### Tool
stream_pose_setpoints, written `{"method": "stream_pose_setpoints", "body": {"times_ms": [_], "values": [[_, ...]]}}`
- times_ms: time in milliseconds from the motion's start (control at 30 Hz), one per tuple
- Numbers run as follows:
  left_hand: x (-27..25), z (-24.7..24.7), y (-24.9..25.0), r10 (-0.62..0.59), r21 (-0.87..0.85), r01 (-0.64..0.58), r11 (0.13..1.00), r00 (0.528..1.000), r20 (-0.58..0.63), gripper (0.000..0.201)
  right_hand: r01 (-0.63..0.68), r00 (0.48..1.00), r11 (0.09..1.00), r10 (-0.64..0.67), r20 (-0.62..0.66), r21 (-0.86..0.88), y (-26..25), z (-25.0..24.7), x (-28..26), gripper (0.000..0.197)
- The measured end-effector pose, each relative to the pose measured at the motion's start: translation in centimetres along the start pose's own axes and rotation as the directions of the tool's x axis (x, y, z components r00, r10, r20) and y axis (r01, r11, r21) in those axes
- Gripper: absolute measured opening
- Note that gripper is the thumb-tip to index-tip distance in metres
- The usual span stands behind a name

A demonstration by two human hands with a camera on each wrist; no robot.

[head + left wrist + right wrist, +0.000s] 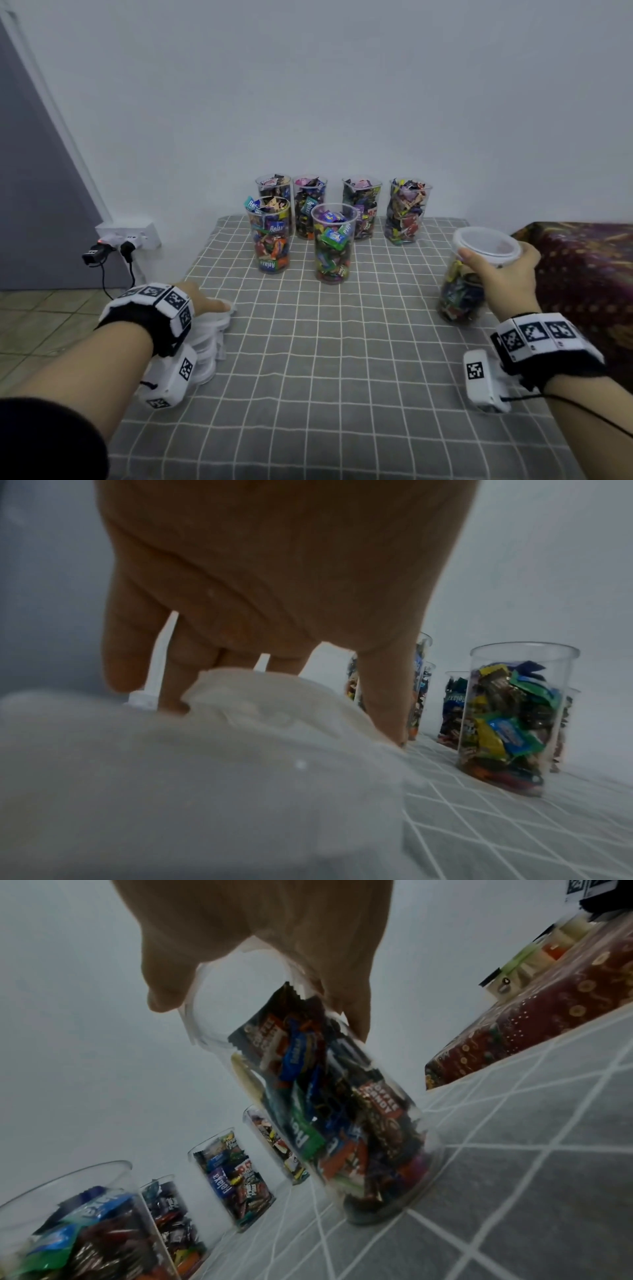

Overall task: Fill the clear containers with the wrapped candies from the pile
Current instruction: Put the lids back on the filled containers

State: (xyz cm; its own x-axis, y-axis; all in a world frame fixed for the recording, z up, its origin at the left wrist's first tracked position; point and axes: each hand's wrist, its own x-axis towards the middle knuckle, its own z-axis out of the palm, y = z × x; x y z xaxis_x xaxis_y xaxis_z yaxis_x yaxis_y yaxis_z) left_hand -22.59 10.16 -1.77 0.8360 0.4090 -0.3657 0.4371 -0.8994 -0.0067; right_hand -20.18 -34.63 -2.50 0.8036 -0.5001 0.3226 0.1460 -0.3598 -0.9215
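- Left hand (200, 301), fingers straight, rests on white stacked lids (209, 342) at desk (342, 377) edge.
- Right hand (503, 274) curls round a tilted clear container (462, 294); wrappers read "COFFEE CANDY".
- Six filled containers (334, 243) stand near the wall; "Relaxa" is legible.

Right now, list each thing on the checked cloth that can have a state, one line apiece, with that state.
Six candy containers: upright, uncapped, filled to their rims or heaped above.
Lidded container: lid on, tilted, part full of candies.
Right hand: grips the lidded container at its top.
Stack of white lids: lying on its side.
Left hand: rests on the stack, fingers extended.
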Motion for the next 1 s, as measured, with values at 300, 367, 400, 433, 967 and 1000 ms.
{"method": "stream_pose_setpoints", "body": {"times_ms": [300, 367, 400, 433, 967, 1000], "values": [[-0.4, -1.8, 0.4, 0.135, 0.085, -0.121, 0.989, 0.975, -0.178, 0.078, 0.343, 0.915, 0.871, -0.394, -0.083, -0.351, -3.3, 0.2, -2.1, 0.095], [-0.7, -2.7, 1.0, 0.174, 0.090, -0.156, 0.984, 0.952, -0.252, 0.086, 0.465, 0.858, 0.811, -0.511, -0.044, -0.354, -4.6, 1.9, -2.9, 0.084], [-0.9, -3.1, 1.5, 0.198, 0.093, -0.179, 0.980, 0.935, -0.294, 0.090, 0.516, 0.834, 0.784, -0.552, -0.008, -0.345, -5.1, 3.0, -3.3, 0.080], [-1.3, -3.6, 2.1, 0.221, 0.083, -0.205, 0.975, 0.918, -0.330, 0.093, 0.550, 0.819, 0.768, -0.573, 0.032, -0.328, -5.5, 4.2, -3.5, 0.078], [-3.5, -6.5, 10.8, 0.301, -0.444, -0.604, 0.661, 0.756, -0.581, 0.063, -0.028, 0.888, 1.000, 0.028, 0.460, -0.007, -3.8, 19.8, -2.2, 0.113], [-3.5, -6.5, 11.1, 0.307, -0.447, -0.615, 0.650, 0.750, -0.585, 0.062, -0.034, 0.888, 0.999, 0.031, 0.459, -0.003, -4.1, 19.9, -2.3, 0.106]]}}
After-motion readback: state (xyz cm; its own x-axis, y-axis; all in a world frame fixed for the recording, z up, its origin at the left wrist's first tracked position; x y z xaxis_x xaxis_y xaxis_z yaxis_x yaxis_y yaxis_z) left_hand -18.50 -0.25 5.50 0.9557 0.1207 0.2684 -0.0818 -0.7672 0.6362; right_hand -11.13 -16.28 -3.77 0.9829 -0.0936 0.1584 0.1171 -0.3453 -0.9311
